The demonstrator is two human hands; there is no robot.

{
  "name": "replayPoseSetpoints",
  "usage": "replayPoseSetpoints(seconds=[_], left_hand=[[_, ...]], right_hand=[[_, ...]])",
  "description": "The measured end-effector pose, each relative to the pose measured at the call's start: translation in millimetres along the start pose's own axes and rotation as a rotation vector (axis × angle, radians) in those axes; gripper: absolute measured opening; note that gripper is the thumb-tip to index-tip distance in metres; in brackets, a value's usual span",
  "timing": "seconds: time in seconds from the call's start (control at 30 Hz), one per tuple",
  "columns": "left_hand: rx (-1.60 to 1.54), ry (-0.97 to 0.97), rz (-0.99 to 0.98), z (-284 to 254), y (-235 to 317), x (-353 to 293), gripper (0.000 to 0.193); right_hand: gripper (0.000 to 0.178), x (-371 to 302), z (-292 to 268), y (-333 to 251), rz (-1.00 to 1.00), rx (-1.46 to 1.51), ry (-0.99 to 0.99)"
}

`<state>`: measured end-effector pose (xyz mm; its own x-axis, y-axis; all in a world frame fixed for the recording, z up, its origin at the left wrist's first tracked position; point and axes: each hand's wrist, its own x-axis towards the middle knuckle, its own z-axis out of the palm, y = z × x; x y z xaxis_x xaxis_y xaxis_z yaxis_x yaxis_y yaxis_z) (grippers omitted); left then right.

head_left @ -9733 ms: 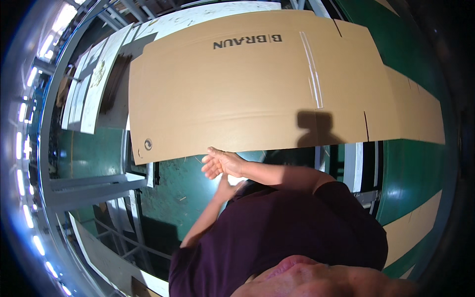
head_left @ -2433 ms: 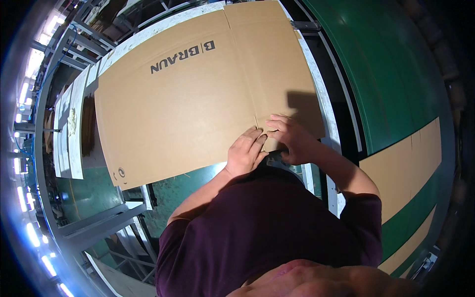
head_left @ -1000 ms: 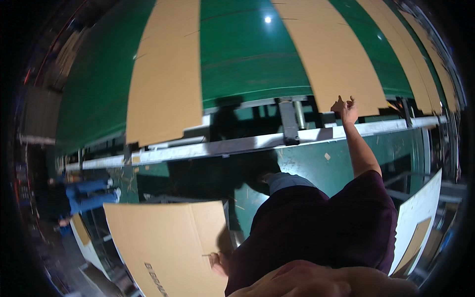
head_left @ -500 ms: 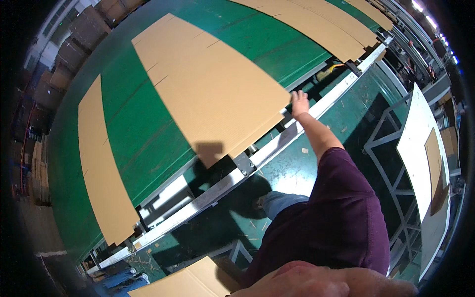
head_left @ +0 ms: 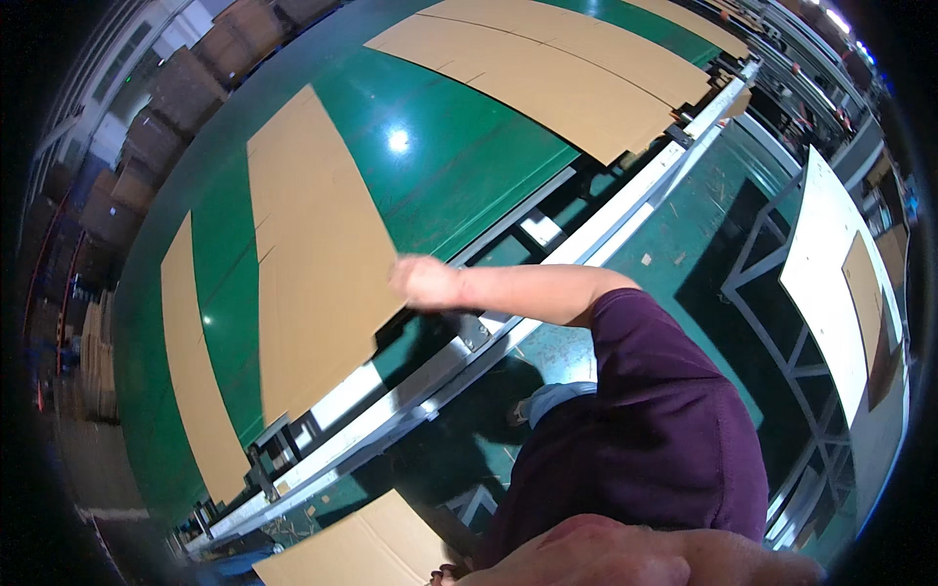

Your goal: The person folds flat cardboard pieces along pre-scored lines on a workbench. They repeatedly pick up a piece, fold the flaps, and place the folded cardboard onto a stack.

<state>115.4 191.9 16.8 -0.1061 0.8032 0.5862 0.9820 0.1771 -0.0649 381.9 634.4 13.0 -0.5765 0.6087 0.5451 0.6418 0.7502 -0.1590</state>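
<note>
Watching remotely, I see the cardboard sheet (head_left: 318,269) shifted left of centre, seemingly still unsettled, the right hand's (head_left: 427,283) fingers bunched by its edge, the left hand's (head_left: 445,574) indiscernible.

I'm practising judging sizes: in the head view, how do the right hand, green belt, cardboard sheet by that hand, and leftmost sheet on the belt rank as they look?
1. Green belt, though partly covered
2. Cardboard sheet by the right hand
3. Leftmost sheet
4. The right hand

Left hand (head_left: 444,573) mostly hidden, lower cardboard sheet (head_left: 357,539) cropped, right hand (head_left: 427,283) slightly blurred
</note>
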Motion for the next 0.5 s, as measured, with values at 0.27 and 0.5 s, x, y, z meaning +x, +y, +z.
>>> replayPoseSetpoints(seconds=[0.27,0.5], left_hand=[[0.139,-0.042,-0.126,-41.7,-7.2,-33.6,0.03],[0.027,-0.157,-0.189,-45.1,-10.3,-29.8,0.037]], right_hand=[[0.031,132.9,-178.4,-151.6,-0.221,0.368,0.655],[0.077,208.7,47.0,-22.0,0.57,0.402,0.543]])
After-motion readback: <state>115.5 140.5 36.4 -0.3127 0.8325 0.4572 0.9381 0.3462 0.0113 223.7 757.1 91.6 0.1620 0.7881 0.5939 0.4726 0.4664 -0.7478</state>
